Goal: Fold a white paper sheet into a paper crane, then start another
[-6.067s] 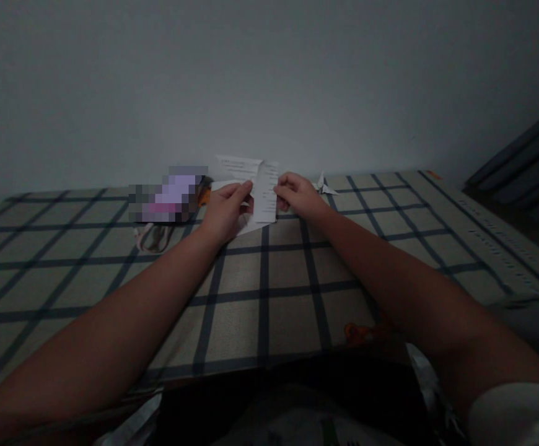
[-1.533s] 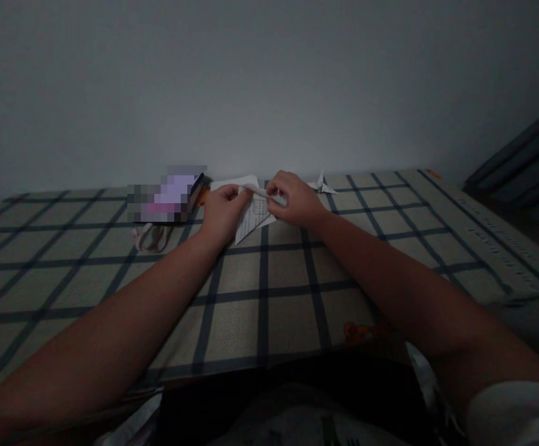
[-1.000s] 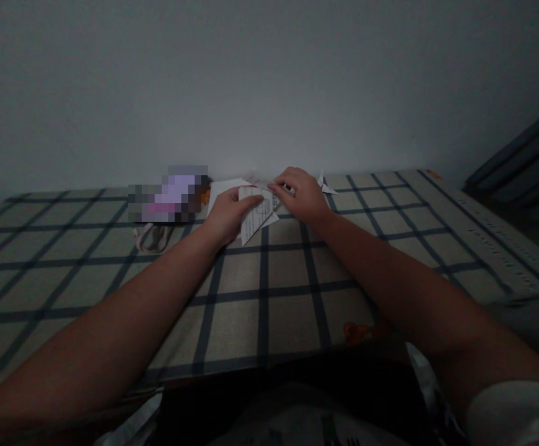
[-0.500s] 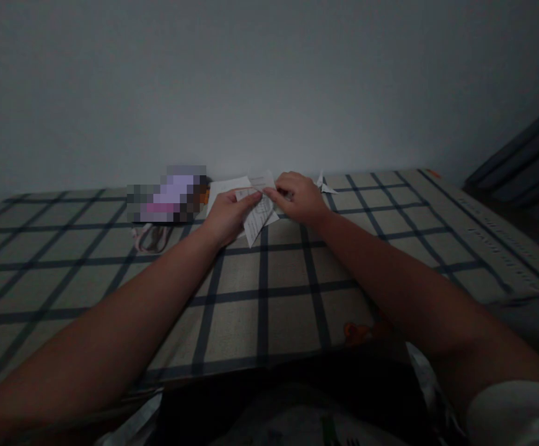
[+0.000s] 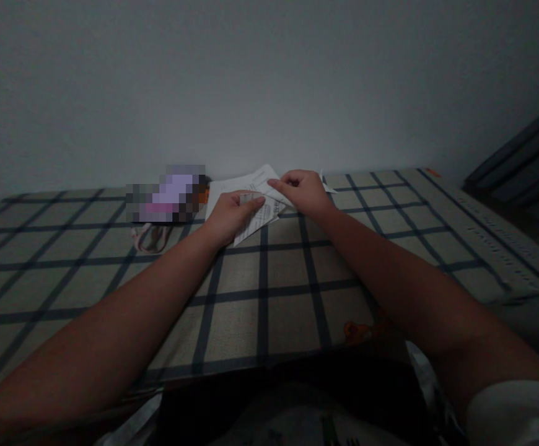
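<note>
Between my hands is a folded sheet of printed paper (image 5: pixel 256 217), held just above the table. My left hand (image 5: pixel 230 215) grips its left side, thumb on top and the other fingers underneath. At the upper right, my right hand (image 5: pixel 301 191) pinches a corner of the same paper between thumb and fingers. Behind and to the left lies another white sheet (image 5: pixel 220 187), partly covered by my left hand and the held paper. A small folded white paper piece (image 5: pixel 328 187) pokes out just past my right hand, most of it hidden.
A checked cloth (image 5: pixel 283 316) covers the table, which meets a plain wall (image 5: pixel 269 87). On the left lies a blurred purple object (image 5: pixel 174 189) with a pale strap (image 5: pixel 151 238). An orange scissors-like handle (image 5: pixel 355 331) is at the near edge. Dark folded fabric (image 5: pixel 530 167) stands far right.
The held paper has turned and spread wider, its lower tip shifting left. My right hand has moved slightly right, and now hides more of the small folded piece.
</note>
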A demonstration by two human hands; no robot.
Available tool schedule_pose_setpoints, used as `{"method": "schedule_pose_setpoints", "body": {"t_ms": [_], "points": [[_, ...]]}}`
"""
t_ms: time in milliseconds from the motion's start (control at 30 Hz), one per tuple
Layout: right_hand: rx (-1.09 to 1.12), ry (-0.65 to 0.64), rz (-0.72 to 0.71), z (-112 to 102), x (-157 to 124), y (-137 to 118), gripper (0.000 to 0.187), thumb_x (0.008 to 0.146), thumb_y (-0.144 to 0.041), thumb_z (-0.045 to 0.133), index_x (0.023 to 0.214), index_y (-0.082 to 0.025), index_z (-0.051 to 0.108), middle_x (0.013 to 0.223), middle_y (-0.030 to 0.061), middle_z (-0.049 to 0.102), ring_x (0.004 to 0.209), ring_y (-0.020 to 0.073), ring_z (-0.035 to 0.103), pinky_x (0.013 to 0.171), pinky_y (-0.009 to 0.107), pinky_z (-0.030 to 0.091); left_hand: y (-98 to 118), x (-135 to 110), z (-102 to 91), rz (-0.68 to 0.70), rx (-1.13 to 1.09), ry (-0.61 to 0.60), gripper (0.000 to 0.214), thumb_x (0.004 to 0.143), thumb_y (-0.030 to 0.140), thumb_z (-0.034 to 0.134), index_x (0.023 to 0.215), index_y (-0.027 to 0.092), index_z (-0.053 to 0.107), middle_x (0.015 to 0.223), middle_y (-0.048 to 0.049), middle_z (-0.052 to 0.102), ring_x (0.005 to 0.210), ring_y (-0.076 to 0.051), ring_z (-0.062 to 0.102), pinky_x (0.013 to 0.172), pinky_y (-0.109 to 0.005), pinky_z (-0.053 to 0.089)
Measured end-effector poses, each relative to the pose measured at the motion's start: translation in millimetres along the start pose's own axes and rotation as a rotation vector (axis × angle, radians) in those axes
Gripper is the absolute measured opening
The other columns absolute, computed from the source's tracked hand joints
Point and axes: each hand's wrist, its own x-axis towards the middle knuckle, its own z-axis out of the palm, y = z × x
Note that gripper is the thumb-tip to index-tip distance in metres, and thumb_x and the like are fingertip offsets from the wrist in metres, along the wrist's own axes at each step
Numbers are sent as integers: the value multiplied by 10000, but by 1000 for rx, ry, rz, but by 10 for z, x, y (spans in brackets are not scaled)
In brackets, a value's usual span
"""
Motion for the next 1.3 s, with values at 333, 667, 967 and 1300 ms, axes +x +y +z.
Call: {"method": "schedule_pose_setpoints", "body": {"t_ms": [333,667,967,1300], "points": [[45,72,112,-11,37,84,475,842,-635,633,732,-173,640,676,4,560,665,136,479,621,281,369,8,4,22,-59,-126,19,322,678,370,849,882,134,769,842,-84,770,729,-219,717,753,-333,558],[-126,-79,-323,10,8,123,156,810,-238,651,954,-185,676,1056,88,649,1046,233,579,915,374,452,101,18,86,-20,-275,197,261,645,274,831,822,132,703,744,-45,741,705,-211,712,742,-324,575],[-82,-19,-146,15,59,181,156,881,-306,668,874,-151,683,900,62,664,873,190,601,824,331,474,179,-13,68,-182,-303,19,250,732,209,747,958,112,705,910,-109,767,853,-244,740,810,-345,601],[-119,-52,-327,14,37,189,101,888,-245,674,944,-201,746,990,68,657,966,206,605,773,326,489,360,-85,17,-287,-574,-203,305,843,304,597,1065,124,705,1000,-123,761,940,-284,731,887,-477,606]]}}
